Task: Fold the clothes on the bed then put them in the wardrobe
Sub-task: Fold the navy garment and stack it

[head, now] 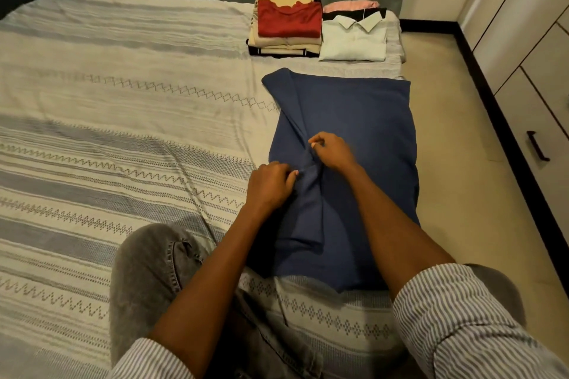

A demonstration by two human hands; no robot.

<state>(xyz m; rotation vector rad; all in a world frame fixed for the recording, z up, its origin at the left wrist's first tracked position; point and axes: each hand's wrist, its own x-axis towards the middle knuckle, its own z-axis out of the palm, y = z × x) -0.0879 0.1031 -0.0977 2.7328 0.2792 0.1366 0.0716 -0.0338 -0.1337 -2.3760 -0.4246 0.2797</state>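
A dark blue knitted garment (354, 144) lies flat along the right edge of the striped, patterned bed (107, 108). The left hand (269, 186) and right hand (332, 149) each pinch a bunched fold at its centre, grip closed on fabric, close together.

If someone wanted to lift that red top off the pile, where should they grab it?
Best by its near folded edge, both hands coming from the person's side. The red top lies flat atop the left stack, that edge exposed and overhanging nothing; its far neckline edge looks looser.
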